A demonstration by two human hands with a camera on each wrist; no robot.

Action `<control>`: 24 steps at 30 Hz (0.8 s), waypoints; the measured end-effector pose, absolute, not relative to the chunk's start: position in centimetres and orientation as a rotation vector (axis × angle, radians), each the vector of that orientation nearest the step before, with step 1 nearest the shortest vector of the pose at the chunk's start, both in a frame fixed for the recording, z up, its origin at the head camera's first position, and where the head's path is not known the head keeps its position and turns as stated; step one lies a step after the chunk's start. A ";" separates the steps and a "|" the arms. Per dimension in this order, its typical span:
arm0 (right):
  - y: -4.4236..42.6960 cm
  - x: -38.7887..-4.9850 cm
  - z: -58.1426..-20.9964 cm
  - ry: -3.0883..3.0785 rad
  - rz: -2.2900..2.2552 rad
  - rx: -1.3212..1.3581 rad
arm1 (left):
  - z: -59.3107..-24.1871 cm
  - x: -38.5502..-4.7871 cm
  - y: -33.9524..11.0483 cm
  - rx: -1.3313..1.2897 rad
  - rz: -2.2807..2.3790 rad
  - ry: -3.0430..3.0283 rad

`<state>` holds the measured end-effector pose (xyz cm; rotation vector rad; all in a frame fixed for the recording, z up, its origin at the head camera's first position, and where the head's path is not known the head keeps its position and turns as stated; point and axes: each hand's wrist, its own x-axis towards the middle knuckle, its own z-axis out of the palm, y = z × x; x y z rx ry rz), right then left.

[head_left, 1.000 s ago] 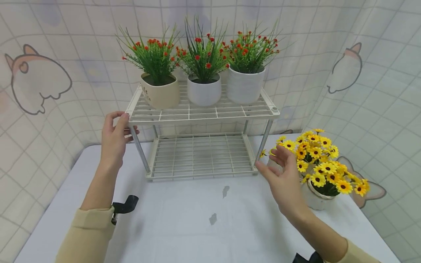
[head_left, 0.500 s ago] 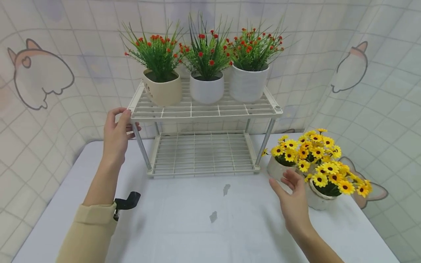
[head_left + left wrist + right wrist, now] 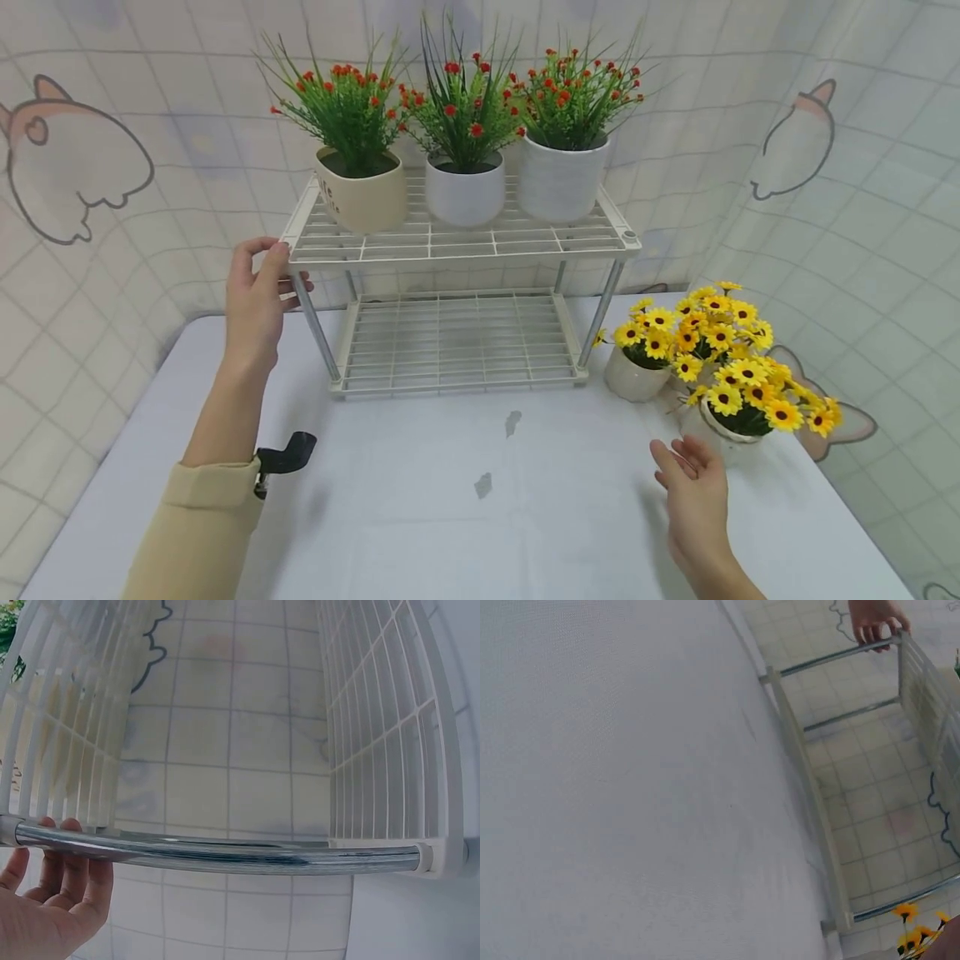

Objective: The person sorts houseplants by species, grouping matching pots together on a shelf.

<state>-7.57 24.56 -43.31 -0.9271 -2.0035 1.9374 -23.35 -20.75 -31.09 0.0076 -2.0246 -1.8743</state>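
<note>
A white two-tier wire rack [image 3: 457, 342] stands on the table. My left hand [image 3: 255, 300] grips its upper left front corner; the left wrist view shows the fingers [image 3: 75, 881] curled behind the silver post [image 3: 262, 859]. On the top tier sit a beige pot [image 3: 367, 200], a small white pot [image 3: 465, 196] and a larger white pot [image 3: 562, 179], each with red-flowered greenery. My right hand [image 3: 697, 500] is off the rack, fingers loosely bent and holding nothing, just in front of the yellow-flowered pots. Only a sliver of that hand [image 3: 941, 945] shows in the right wrist view.
Right of the rack, a pale pot [image 3: 636, 375] and a front pot [image 3: 738, 450] hold yellow daisy-like flowers [image 3: 720, 337], crowded together. A white cloth [image 3: 420, 508] covers the table. Behind hangs a gridded curtain [image 3: 202, 142] with cartoon animals.
My right hand has drawn back from the rack's lower right front corner, toward me and to the right, uncovering the nearest yellow-flowered pot. My left hand keeps its hold; the rack stays put.
</note>
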 end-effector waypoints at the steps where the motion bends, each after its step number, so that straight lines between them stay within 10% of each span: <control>1: 24.7 -7.5 -43.5 -1.983 1.933 -0.971 | -31.1 -23.3 -20.8 0.009 -1.869 -2.027; 15: 32.7 -9.2 -51.7 -1.699 1.781 -1.306 | -31.5 -23.4 -20.9 0.019 -1.835 -2.073; 24: 30.4 -9.1 -46.7 -1.793 1.830 -1.209 | -31.5 -23.6 -21.0 0.016 -1.801 -2.084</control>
